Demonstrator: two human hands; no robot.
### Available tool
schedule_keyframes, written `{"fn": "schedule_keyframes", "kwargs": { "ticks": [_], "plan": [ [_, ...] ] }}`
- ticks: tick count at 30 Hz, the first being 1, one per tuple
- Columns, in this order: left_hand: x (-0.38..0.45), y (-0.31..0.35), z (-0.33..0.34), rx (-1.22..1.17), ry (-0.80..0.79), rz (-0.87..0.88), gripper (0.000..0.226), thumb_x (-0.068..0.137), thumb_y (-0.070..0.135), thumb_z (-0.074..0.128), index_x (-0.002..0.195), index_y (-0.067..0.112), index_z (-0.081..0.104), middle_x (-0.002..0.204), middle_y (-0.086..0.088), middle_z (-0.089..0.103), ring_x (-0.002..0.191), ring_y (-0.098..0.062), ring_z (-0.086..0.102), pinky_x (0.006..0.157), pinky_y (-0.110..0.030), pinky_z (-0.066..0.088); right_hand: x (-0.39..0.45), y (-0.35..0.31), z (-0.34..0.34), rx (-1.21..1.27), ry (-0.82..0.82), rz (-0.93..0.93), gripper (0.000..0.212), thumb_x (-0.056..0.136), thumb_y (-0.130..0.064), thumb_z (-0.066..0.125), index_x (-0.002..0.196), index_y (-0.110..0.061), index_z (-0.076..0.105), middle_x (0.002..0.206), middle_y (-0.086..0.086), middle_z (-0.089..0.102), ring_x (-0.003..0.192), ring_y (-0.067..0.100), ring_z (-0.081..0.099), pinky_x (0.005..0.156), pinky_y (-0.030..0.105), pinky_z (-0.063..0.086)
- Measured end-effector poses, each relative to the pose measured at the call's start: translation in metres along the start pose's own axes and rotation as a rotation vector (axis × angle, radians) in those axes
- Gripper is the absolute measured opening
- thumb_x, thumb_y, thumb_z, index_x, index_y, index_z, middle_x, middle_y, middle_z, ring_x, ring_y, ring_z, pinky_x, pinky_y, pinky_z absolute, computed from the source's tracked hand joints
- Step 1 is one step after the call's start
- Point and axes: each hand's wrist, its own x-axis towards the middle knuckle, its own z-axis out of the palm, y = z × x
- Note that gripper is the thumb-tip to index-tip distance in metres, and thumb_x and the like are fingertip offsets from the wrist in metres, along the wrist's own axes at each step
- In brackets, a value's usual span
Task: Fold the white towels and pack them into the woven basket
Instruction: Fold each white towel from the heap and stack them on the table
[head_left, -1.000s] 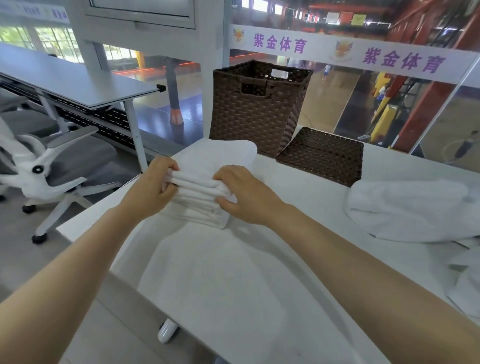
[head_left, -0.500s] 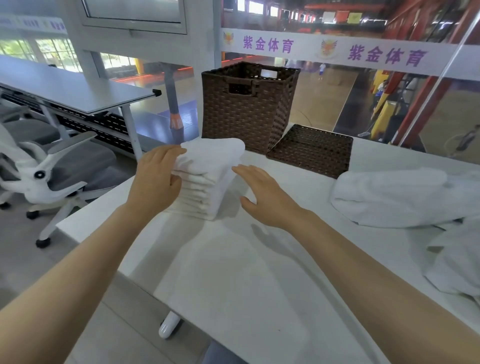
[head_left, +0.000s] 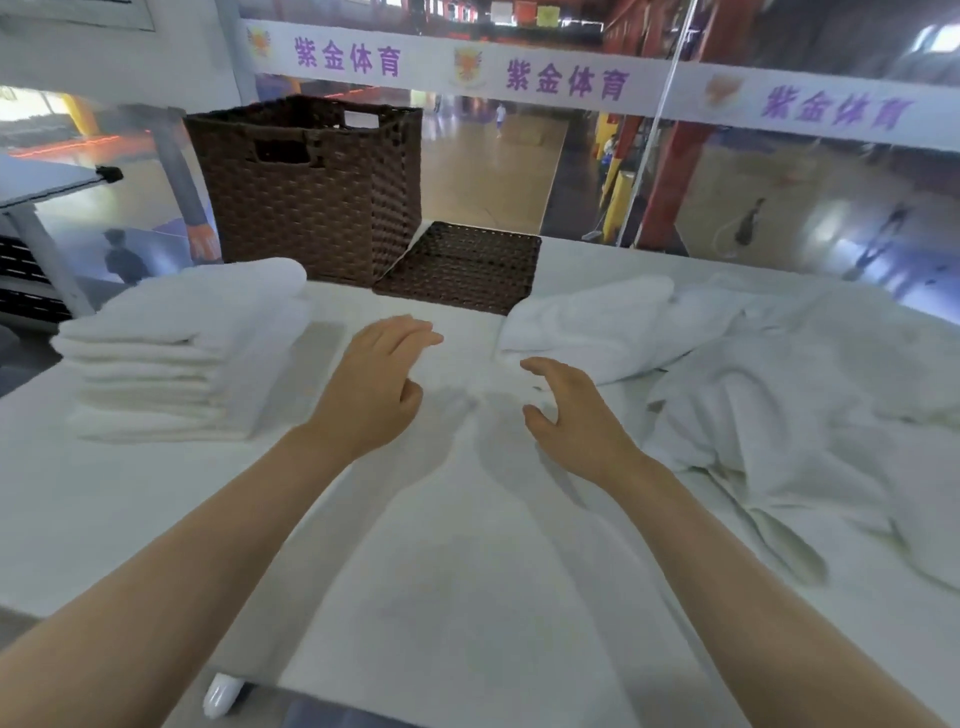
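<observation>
Both the left hand (head_left: 376, 382) and right hand (head_left: 574, 415) hover with relaxed, spread fingers, holding nothing, seemingly bound for the rumpled white unfolded towels (head_left: 753, 384), leaving the neat stack of folded white towels (head_left: 176, 353) beside the tall brown woven basket (head_left: 306, 192), probably ready for packing

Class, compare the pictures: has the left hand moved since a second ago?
Yes. The left hand has left the folded towel stack and moved right, toward the basket lid.
</observation>
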Motion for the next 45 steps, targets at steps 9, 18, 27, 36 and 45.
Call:
{"fn": "schedule_keyframes", "kwargs": {
  "ticks": [9,18,27,36,45],
  "plan": [
    [0.02,0.104,0.081,-0.305,-0.228,0.02,0.05,0.085,0.005,0.055,0.134,0.013,0.054,0.141,-0.003,0.051,0.131,-0.02,0.044,0.107,-0.019,0.023,-0.08,0.06,-0.046,-0.062,0.274,0.197,0.039,0.094,-0.012,0.053,0.133,-0.019,0.051,0.127,-0.014,0.048,0.12,-0.002,0.037,0.097,0.01,0.023],
    [0.054,0.102,0.14,-0.092,-0.39,-0.124,0.054,0.101,0.023,0.042,0.152,0.011,0.027,0.16,-0.008,0.023,0.147,-0.027,0.022,0.117,-0.04,0.021,-0.113,0.096,-0.023,-0.182,0.173,0.25,0.05,0.085,-0.018,0.05,0.134,-0.009,0.055,0.135,0.007,0.058,0.126,0.025,0.053,0.111,0.033,0.035],
    [0.047,0.087,0.138,-0.155,-0.102,-0.01,0.027,0.089,0.016,0.043,0.083,0.015,0.07,0.076,-0.002,0.066,0.072,-0.026,0.06,0.071,-0.039,0.048,-0.109,0.098,-0.019,-0.289,0.192,0.236,0.053,0.086,-0.028,0.042,0.135,-0.012,0.054,0.134,0.006,0.059,0.123,0.024,0.055,0.106,0.046,0.042],
    [-0.024,0.123,0.082,-0.23,-0.122,0.004,0.023,0.085,0.029,0.044,0.084,0.025,0.066,0.05,0.008,0.053,0.045,-0.011,0.048,0.045,-0.025,0.037,-0.098,0.08,0.0,-0.067,0.289,0.208,0.03,0.09,-0.01,0.056,0.118,-0.016,0.065,0.121,-0.003,0.063,0.114,0.016,0.053,0.1,0.027,0.039],
    [-0.015,0.094,0.087,-0.221,-0.232,-0.28,0.063,0.078,0.054,0.054,0.129,0.016,0.054,0.127,-0.001,0.056,0.121,-0.024,0.047,0.099,-0.039,0.041,-0.075,0.064,0.022,-0.176,0.115,0.235,0.057,0.092,-0.059,0.049,0.141,-0.031,0.046,0.153,-0.001,0.038,0.14,0.018,0.034,0.113,0.034,0.027]
  ]
}}
